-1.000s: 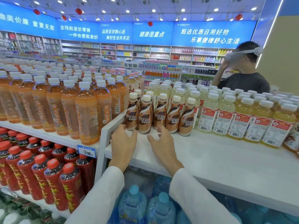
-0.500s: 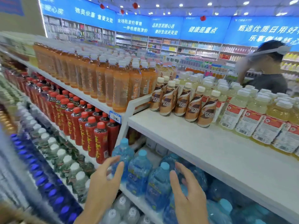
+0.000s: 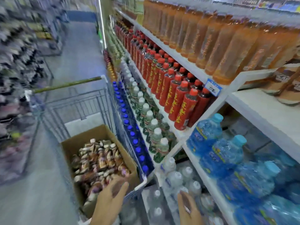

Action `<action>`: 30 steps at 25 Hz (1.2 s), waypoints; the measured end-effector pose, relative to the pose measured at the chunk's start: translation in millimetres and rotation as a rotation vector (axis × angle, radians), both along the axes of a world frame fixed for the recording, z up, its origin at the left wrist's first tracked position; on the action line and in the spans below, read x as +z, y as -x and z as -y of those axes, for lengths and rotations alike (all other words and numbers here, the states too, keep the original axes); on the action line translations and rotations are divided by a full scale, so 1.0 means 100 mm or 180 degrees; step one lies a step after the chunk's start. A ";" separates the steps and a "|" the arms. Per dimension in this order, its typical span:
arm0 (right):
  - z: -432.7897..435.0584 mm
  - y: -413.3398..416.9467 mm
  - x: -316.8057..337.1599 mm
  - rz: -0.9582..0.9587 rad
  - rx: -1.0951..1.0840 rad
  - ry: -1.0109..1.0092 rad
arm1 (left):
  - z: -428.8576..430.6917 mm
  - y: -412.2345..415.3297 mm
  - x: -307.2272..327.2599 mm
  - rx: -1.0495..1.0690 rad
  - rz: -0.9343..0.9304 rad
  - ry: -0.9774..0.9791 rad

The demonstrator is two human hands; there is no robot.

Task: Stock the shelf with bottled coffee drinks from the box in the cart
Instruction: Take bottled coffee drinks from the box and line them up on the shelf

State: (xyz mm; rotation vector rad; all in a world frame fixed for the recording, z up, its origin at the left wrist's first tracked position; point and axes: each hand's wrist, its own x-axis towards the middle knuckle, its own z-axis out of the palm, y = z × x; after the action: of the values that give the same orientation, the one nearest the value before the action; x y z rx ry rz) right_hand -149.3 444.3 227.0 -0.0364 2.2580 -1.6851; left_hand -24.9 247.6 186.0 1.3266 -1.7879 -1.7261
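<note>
Much was left: the box (image 3: 71, 146) in the cart (image 3: 78, 103) held many coffee bottles (image 3: 99, 159), and the shelf (image 3: 263, 111) showed bare space. The left hand (image 3: 112, 197) hung over the bottles and the right hand (image 3: 188, 207) beside the cart, both loose-fingered and empty.

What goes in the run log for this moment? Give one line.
step: fetch bottles | left hand: open, over box in cart | right hand: open, empty

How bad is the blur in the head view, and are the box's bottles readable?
Head view: strong motion blur, worst across the left aisle racks; the brown coffee bottles in the open cardboard box are smeared, labels unreadable; the red-labelled shelf bottles are sharper; wide-angle lens bows the shelves.
</note>
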 end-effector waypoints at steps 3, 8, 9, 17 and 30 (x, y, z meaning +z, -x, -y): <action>0.40 0.00 -0.28 0.0305 0.0237 -0.0219 | 0.26 -0.19 -0.19 0.0292 0.0263 -0.0320; 1.00 0.14 -0.73 0.0622 0.0392 -0.0781 | 0.70 -0.38 -0.53 0.0485 0.0645 -0.0343; 1.09 0.14 -0.79 0.0699 0.0416 -0.0917 | 0.77 -0.39 -0.59 0.0494 0.0725 -0.0371; 2.00 0.31 -1.05 0.1074 0.1148 -0.1372 | 1.76 -0.26 -1.27 0.0451 0.1232 -0.0290; 2.71 0.76 -1.48 0.1401 0.1802 -0.1690 | 3.64 0.88 -2.66 -0.0062 0.2418 0.0476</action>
State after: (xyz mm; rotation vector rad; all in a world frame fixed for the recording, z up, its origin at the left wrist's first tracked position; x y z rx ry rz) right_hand -225.6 173.0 78.6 -0.1488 2.0193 -0.7031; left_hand -112.9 -116.5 -80.1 2.0719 -2.2403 -1.1183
